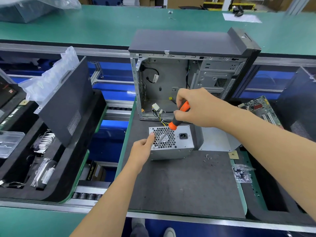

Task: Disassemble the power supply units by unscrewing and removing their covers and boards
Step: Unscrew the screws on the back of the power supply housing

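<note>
A silver power supply unit [183, 147] stands on the dark mat [179, 182], its honeycomb fan grille and power socket facing up. My left hand [142, 151] grips its left side, thumb on the top edge. My right hand [193, 106] holds an orange and black screwdriver [177, 119]. The shaft slants down-left, and its tip sits at the grille's lower left corner. Yellow and black cables run from the unit into the open computer case [172, 86] behind it.
A loose metal panel [217, 139] lies right of the unit. Several small screws [208, 159] and a bag of screws [242, 173] lie on the mat's right side. A circuit board [261, 108] rests at far right. A black side panel [66, 103] leans at left above trays of parts.
</note>
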`<state>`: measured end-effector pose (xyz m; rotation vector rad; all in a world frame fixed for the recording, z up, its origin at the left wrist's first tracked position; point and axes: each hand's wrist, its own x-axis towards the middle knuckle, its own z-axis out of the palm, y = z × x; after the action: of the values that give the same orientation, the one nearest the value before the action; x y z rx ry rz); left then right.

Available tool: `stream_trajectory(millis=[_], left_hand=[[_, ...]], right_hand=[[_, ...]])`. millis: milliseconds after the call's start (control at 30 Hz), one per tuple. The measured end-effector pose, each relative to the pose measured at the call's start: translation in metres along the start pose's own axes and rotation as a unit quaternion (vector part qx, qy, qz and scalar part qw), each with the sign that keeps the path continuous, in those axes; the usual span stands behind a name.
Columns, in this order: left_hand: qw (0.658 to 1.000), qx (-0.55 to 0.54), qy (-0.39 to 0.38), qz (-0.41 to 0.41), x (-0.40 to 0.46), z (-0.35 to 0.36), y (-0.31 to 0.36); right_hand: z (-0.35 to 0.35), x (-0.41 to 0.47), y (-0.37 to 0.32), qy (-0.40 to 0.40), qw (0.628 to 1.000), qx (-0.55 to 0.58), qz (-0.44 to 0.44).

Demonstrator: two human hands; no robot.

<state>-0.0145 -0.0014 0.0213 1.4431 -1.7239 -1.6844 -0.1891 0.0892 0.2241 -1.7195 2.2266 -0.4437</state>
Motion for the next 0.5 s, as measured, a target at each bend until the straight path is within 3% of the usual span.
stream_trajectory(millis=[167, 367, 500], left_hand=[[0.999, -0.04, -0.022, -0.018, -0.003, -0.005, -0.011], [0.985, -0.161, -0.066, -0.02, -0.011, -0.009, -0.025], [0.977, -0.19, -0.095, 0.007, -0.015, -0.009, -0.03]], right_hand=[[0.004, 0.002, -0.001, -0.002, 1.0, -0.002, 0.001], [0.008, 0.003, 0.0, -0.013, 1.0, -0.02, 0.0], [0.007, 0.004, -0.001, -0.02, 0.999, -0.032, 0.0]])
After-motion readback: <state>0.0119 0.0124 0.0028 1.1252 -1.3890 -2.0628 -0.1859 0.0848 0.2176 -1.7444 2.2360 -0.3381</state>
